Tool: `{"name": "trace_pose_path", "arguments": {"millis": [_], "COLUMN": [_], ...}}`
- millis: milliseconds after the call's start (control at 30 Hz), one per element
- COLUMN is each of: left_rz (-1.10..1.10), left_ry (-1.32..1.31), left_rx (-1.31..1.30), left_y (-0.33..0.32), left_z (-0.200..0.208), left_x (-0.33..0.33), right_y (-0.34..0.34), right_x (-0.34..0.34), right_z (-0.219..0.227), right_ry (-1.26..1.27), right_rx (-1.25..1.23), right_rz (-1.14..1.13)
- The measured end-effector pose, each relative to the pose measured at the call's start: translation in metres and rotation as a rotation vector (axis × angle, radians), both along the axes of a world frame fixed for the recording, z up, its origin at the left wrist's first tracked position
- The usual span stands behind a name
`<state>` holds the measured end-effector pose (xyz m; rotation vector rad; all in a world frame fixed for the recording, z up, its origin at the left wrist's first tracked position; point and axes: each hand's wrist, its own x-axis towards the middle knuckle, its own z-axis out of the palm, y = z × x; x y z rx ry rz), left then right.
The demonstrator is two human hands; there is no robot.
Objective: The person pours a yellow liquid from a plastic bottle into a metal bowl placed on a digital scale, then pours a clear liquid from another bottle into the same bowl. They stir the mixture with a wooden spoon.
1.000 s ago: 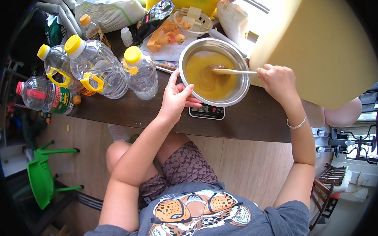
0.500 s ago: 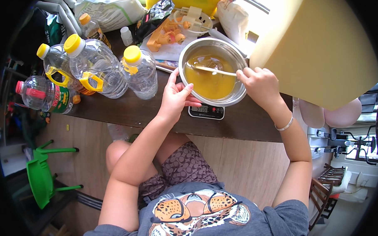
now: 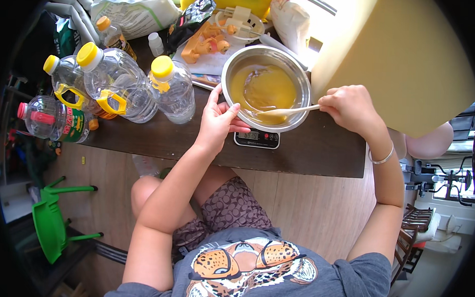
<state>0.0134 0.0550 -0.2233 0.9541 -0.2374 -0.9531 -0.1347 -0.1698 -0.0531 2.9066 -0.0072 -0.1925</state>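
A round steel bowl (image 3: 307, 82) of yellow liquid (image 3: 249, 99) sits on a small kitchen scale (image 3: 256, 140) near the table's front edge. My left hand (image 3: 217, 119) grips the bowl's near left wall, thumb at the rim and fingers beneath. Pinched in my right hand (image 3: 351, 108), just right of the bowl, is the handle of a pale spoon (image 3: 293, 111). Its far end dips into the liquid along the bowl's near side, and the tip's exact shape is hard to make out.
Clear plastic bottles with yellow caps (image 3: 119, 84) stand left of the bowl, beside a red-capped bottle (image 3: 42, 118). Behind it lie orange plastic parts (image 3: 204, 42) and a white bag (image 3: 290, 19). A large beige panel (image 3: 397, 65) rises at the right. A green stool (image 3: 49, 225) is lower left.
My right hand has moved right and slightly nearer me, sweeping the spoon from the middle of the bowl to its near side. My left hand keeps its hold on the bowl.
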Motion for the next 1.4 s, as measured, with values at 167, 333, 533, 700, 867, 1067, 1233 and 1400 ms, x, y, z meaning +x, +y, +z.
{"name": "trace_pose_path", "arguments": {"millis": [167,333,533,700,867,1067,1233,1400], "left_rz": [-0.007,-0.015,-0.019,-0.014,-0.008,-0.008,-0.008,0.008], "left_ry": [-0.004,-0.007,-0.005,-0.009,-0.012,-0.01,-0.007,-0.004], "left_rx": [0.004,-0.007,-0.002,-0.009,-0.001,-0.003,0.002,-0.003], "left_y": [0.0,0.001,0.0,0.001,0.001,0.0,0.0,0.0], "left_z": [0.002,0.003,0.002,0.002,0.0,0.002,0.002,0.0], "left_x": [-0.001,0.0,0.0,0.001,0.001,0.0,0.0,0.0], "right_y": [-0.017,-0.03,-0.028,-0.004,0.001,-0.032,-0.044,-0.045], "right_x": [0.007,0.021,0.042,0.055,0.068,0.075,0.048,0.021], "right_z": [0.001,-0.009,-0.022,-0.016,-0.007,-0.024,-0.019,0.0], "right_ry": [-0.089,-0.116,-0.203,-0.295,-0.409,-0.336,-0.092,0.049], "right_rx": [-0.201,-0.395,-0.501,-0.538,-0.555,-0.503,-0.376,-0.094], "right_rz": [0.041,0.048,0.155,0.299,0.41,0.358,0.015,-0.243]}}
